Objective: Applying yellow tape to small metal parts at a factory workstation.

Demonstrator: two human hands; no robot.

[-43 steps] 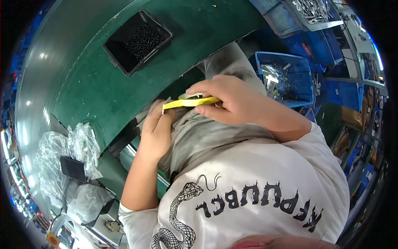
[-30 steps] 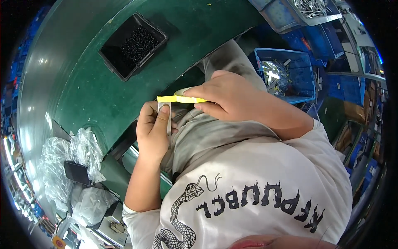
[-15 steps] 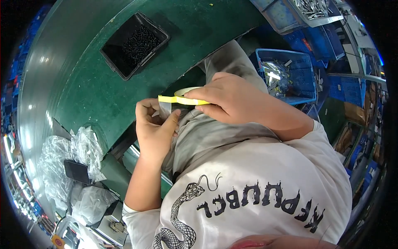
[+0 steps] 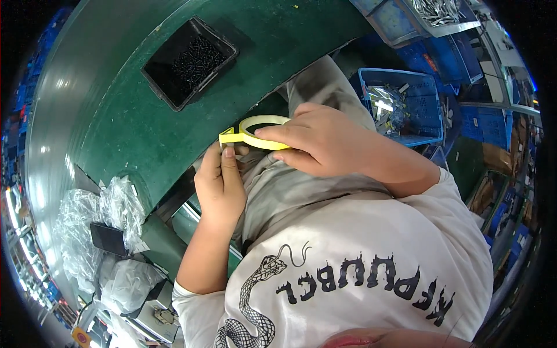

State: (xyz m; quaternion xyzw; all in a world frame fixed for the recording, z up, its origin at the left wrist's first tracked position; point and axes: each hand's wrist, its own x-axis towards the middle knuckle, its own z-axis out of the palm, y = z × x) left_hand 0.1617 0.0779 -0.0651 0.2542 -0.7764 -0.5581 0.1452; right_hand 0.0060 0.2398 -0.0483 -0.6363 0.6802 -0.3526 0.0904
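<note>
My right hand [image 4: 322, 138] grips a roll of yellow tape [image 4: 248, 138] between thumb and fingers, its ring tilted so the hole shows. A short strip of tape [image 4: 231, 138] runs from the roll leftward to a small flat piece held in my left hand [image 4: 220, 182]. The left thumb and fingers are pinched together on that piece, just below the strip. Most of the piece is covered by fingers and tape, so its kind cannot be made out. Both hands are above my lap, close to the bench edge.
On the green bench [image 4: 125, 130] stands a black bin [image 4: 156, 87] of small black parts. Clear plastic bags [image 4: 78, 226] and a dark phone-like slab [image 4: 108, 239] lie at left. A blue crate [image 4: 426, 116] of flat pieces stands at right, and grey-blue bins [image 4: 386, 23] sit beyond.
My left hand has turned and its fingers now rise upright at the strip's end. The tape end is bent around the small piece. The roll has tilted, showing more of its ring.
</note>
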